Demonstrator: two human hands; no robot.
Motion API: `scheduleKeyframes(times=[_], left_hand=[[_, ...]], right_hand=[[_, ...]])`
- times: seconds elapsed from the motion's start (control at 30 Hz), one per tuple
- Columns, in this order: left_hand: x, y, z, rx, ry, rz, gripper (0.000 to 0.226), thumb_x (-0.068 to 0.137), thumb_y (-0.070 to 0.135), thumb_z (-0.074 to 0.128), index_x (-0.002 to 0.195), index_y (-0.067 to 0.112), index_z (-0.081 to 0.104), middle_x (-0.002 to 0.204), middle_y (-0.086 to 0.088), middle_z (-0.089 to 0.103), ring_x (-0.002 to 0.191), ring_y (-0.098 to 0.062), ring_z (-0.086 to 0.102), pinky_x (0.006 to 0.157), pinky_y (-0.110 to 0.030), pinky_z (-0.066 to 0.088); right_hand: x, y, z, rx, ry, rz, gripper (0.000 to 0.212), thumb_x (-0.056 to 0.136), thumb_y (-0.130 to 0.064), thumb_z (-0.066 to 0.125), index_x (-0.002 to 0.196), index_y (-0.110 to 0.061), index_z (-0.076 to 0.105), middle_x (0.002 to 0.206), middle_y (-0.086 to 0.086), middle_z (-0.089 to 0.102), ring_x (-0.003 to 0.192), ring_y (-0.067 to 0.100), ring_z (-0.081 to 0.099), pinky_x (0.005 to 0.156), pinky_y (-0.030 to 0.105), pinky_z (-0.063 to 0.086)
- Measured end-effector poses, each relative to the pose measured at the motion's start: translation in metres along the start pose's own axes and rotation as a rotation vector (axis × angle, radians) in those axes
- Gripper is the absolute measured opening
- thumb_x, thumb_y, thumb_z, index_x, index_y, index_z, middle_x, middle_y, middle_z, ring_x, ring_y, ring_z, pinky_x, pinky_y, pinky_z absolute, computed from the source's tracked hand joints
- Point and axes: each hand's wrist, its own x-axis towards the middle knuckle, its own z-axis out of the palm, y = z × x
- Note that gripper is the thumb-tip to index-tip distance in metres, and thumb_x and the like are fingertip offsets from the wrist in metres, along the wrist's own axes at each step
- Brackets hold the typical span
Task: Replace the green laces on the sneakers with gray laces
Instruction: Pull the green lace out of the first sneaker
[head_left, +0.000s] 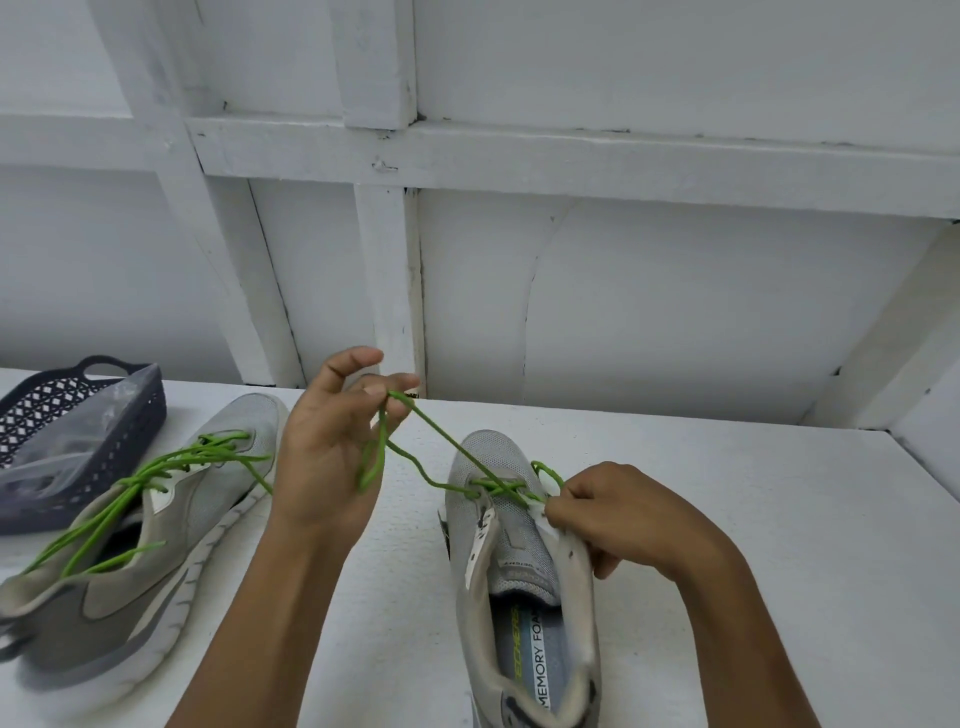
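Note:
Two grey sneakers lie on a white table. The right sneaker (524, 582) points away from me, with a green lace (441, 439) threaded only through its front eyelets. My left hand (327, 462) is raised left of that shoe and pinches a loop of this lace, drawn taut up from the eyelets. My right hand (623, 514) grips the shoe's right eyelet flap beside the lace. The left sneaker (156, 545) lies at the left with its own green lace (140, 488) loose across its top. No gray laces are visible.
A dark plastic basket (135, 431) holding a clear plastic bag stands at the far left, behind the left sneaker. A white panelled wall (571, 260) rises directly behind the white table (753, 519), whose right half is bare.

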Motion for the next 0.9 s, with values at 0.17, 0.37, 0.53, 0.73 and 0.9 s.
scheduleKeyframes(times=[0.17, 0.37, 0.53, 0.73, 0.9], left_hand=[[-0.002, 0.004, 0.008, -0.032, 0.018, -0.113, 0.024, 0.088, -0.002, 0.040, 0.095, 0.016, 0.055, 0.061, -0.004, 0.043, 0.051, -0.024, 0.056, 0.054, -0.036, 0.054], [-0.006, -0.011, 0.004, 0.658, -0.135, -0.119, 0.021, 0.095, 0.003, 0.055, 0.092, 0.019, 0.068, 0.067, 0.001, 0.047, 0.046, -0.010, 0.035, 0.046, -0.019, 0.031], [-0.006, -0.027, -0.006, 1.256, -0.519, -0.315, 0.005, 0.087, 0.031, 0.072, 0.091, 0.034, 0.073, 0.088, 0.018, 0.068, 0.076, 0.004, 0.060, 0.074, -0.020, 0.044], [-0.004, -0.021, -0.006, 1.235, -0.456, -0.244, 0.011, 0.093, 0.021, 0.067, 0.082, 0.020, 0.070, 0.063, 0.027, 0.060, 0.049, 0.003, 0.046, 0.050, -0.009, 0.033], [-0.004, -0.015, -0.012, 1.373, -0.548, -0.317, 0.004, 0.087, 0.034, 0.072, 0.089, 0.031, 0.071, 0.085, 0.019, 0.068, 0.062, 0.006, 0.053, 0.060, -0.011, 0.037]], right_hand=[[0.000, 0.001, 0.000, 0.012, -0.010, 0.002, 0.025, 0.088, -0.024, 0.056, 0.068, -0.009, 0.056, 0.056, 0.000, 0.062, 0.049, 0.015, 0.065, 0.055, 0.025, 0.054], [-0.002, 0.000, -0.001, -0.002, -0.013, 0.001, 0.028, 0.090, -0.024, 0.056, 0.067, -0.009, 0.053, 0.055, -0.001, 0.062, 0.045, 0.012, 0.063, 0.050, 0.021, 0.048], [-0.002, 0.000, 0.000, -0.007, -0.022, -0.005, 0.030, 0.091, -0.025, 0.055, 0.065, -0.011, 0.051, 0.057, 0.001, 0.062, 0.045, 0.012, 0.062, 0.049, 0.021, 0.047], [-0.001, 0.001, -0.001, 0.011, -0.038, -0.009, 0.026, 0.089, -0.024, 0.055, 0.067, -0.010, 0.053, 0.058, 0.001, 0.062, 0.049, 0.013, 0.064, 0.052, 0.022, 0.048], [0.001, 0.002, 0.001, 0.007, -0.046, -0.015, 0.024, 0.090, -0.025, 0.054, 0.072, -0.008, 0.055, 0.061, 0.003, 0.063, 0.051, 0.013, 0.065, 0.051, 0.023, 0.049]])
